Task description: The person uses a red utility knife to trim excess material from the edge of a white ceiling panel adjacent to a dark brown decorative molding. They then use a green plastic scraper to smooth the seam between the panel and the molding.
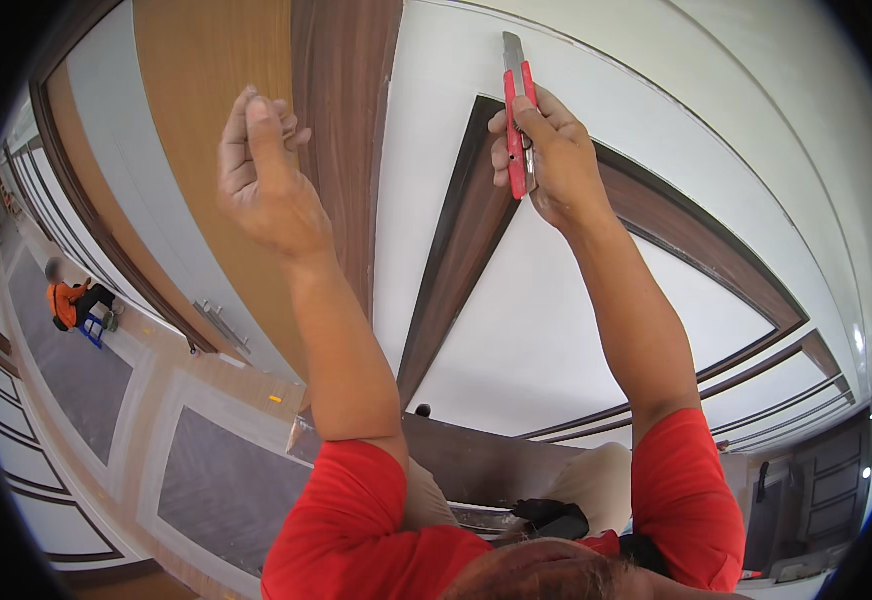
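A red snap-off utility knife [510, 90] is gripped in my right hand [564, 160], its metal blade end pointing up toward the top of the wall. The thumb lies along the knife's body and the fingers curl behind it. To the left, my left hand [274, 180] is raised with its fingers curled in toward the thumb; whatever may be pinched there is too small to make out. Behind the left hand runs a brown wood-grain door trim [348, 150]. Behind the right hand is a white wall [516, 330] with dark brown wood-grain moulding [461, 270].
A tan door with a grey band [146, 150] and a metal handle [221, 325] stands at left. Below me is a dark brown surface [466, 460]. Further left, a person in orange [68, 300] sits on a blue stool [92, 328]. A small yellow item [276, 399] lies on the floor.
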`<state>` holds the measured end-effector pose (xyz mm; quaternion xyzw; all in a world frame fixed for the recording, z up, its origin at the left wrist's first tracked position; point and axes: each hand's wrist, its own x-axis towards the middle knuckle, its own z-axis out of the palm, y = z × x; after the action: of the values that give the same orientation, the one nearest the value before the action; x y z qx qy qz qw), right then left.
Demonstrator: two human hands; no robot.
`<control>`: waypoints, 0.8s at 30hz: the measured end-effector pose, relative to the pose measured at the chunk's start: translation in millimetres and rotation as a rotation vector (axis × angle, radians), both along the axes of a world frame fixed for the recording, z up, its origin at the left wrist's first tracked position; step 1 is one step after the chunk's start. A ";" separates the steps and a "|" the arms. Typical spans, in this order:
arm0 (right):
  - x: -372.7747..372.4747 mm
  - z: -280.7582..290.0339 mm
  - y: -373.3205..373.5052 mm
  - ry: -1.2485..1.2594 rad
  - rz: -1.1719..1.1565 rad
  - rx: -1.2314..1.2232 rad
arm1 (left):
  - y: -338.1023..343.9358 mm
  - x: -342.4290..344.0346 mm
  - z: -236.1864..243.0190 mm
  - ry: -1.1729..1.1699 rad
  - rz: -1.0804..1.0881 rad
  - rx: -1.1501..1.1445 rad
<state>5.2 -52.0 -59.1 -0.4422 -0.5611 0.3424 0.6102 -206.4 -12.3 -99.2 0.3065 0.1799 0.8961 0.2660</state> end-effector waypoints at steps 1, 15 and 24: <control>-2.8 0.3 3.0 0.023 0.001 0.003 | 7.4 -3.0 -5.2 0.053 -0.004 -0.055; -15.0 -9.4 10.5 0.172 -0.184 0.143 | 32.6 20.8 -31.8 0.576 -0.292 -0.396; -37.9 -6.9 12.4 0.306 -0.240 0.190 | 37.1 3.7 -34.0 0.591 -0.367 -0.358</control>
<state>-32.7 -39.6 -66.0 -0.3890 -0.4350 0.2760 0.7637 -202.7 24.7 -133.2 0.5274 0.3443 0.6610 0.4079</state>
